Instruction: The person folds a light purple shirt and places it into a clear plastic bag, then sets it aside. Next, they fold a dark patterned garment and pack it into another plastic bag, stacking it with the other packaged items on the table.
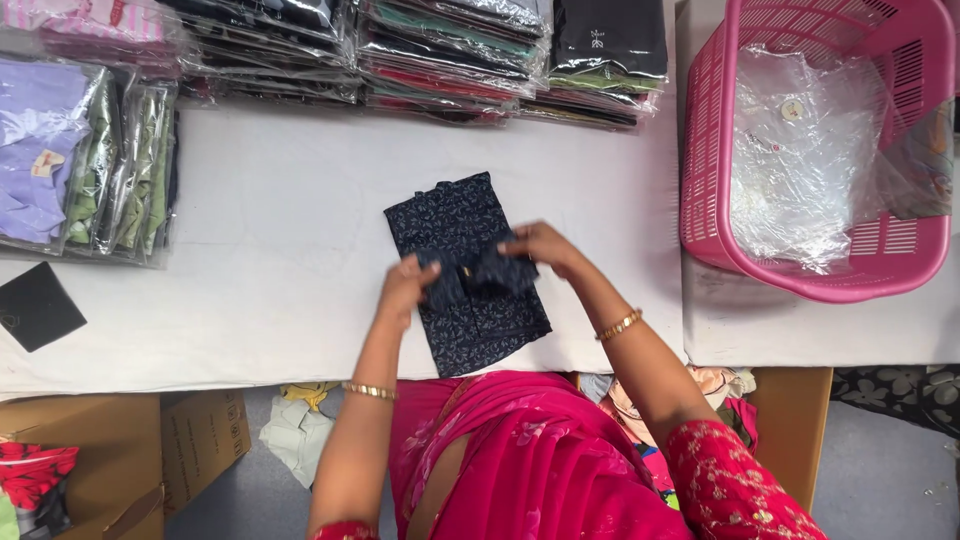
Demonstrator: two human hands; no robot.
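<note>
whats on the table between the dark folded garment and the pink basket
Nothing: the head view shows bare white table between the dark garment and the pink basket.

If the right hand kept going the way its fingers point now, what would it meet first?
The right hand points across the dark folded garment toward the left hand. It would probably meet the left hand's fingers first, over the fold both are pinching, though depth is hard to judge.

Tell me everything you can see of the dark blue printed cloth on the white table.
The dark blue printed cloth is a folded garment with a small pale pattern, apparently soft fabric. It lies flat, slightly tilted, on the white table near its front edge. The left hand and right hand grip a raised fold across its middle.
</note>
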